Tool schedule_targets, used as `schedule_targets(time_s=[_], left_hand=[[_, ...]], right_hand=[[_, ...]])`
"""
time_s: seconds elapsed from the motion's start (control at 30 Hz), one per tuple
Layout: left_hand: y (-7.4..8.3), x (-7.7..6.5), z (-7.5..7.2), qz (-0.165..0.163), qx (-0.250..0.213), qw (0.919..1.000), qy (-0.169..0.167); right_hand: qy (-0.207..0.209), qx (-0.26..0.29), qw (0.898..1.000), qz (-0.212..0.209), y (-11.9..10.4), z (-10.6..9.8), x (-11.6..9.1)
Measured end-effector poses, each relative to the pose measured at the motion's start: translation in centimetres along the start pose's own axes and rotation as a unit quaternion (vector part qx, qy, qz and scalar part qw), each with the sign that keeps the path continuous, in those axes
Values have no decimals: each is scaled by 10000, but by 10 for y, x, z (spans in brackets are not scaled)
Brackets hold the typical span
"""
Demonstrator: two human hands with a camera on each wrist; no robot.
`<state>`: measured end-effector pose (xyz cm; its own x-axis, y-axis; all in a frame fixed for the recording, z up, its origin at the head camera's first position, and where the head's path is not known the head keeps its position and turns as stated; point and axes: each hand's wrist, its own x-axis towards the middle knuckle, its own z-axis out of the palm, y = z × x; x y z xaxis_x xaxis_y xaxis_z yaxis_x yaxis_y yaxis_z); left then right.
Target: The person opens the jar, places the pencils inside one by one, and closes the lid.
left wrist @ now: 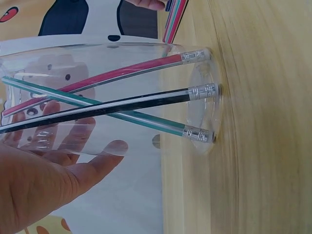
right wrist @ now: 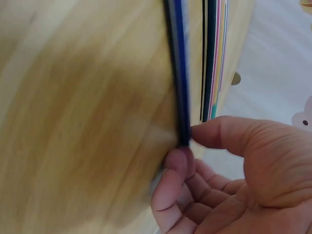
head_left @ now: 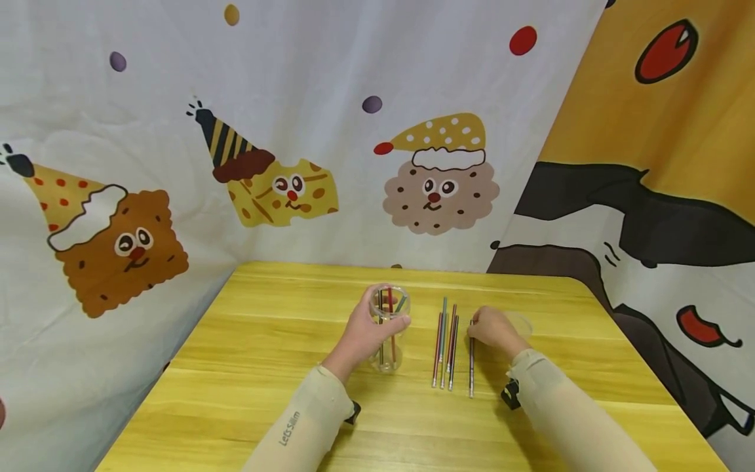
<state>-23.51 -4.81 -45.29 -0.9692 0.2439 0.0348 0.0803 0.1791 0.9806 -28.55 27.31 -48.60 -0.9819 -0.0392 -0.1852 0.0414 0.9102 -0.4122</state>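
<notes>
we see the left hand with fingers curled round the clear jar, three pencils inside; the right hand pinches the blue pencil beside four loose pencils on the worktop. we'd call this pick-up; next: lift clear, jar steady.

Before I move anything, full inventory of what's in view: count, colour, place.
clear jar: 1, colourless, upright, left of the loose pencils
pencils in jar: 3, red, black and green, eraser ends down
loose pencils: at least 4, red, green and black among them, on the table between the hands
blue pencil: 1, dark blue, right of that group
clear disc: 1, colourless, on the table beyond the right hand
table: 1, yellow wood grain, under everything
cloth backdrop: white and orange, cartoon prints, behind the table
sleeves: 2, cream, on both arms
left hand: 1, bare, gripping the jar
right hand: 1, bare, pinching the blue pencil
</notes>
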Motion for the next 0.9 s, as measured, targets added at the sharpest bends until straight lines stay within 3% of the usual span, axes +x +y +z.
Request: schedule_targets(time_s=[0.37,0.5,0.6,0.67,0.73,0.77,0.83,0.9], left_hand=[[-1,1,1,-8,-47,10000,-35],[0,1,3,-12,-67,10000,-55],[1,1,3,-56,-51,10000,-24],[1,1,2,-86,-33,10000,-4],[1,1,1,-97,-25,9999,11],[1,1,1,-97,-26,9999,18],[1,2,0,-92,-26,10000,26],[1,2,0,-81,-46,10000,32]], right_hand=[[-100,103,9999,17,8,-3,-6],[-235,891,9957,0,2,-22,-12],[211,1548,9872,-309,-19,-54,-22],[854,1766,9777,-751,-40,-80,-33],[1708,1948,9572,-1292,-67,-105,-47],[2131,2126,9402,-1594,-81,-116,-55],[2838,2647,8943,-2226,-110,-133,-69],[3327,3302,8364,-2840,-138,-142,-79]])
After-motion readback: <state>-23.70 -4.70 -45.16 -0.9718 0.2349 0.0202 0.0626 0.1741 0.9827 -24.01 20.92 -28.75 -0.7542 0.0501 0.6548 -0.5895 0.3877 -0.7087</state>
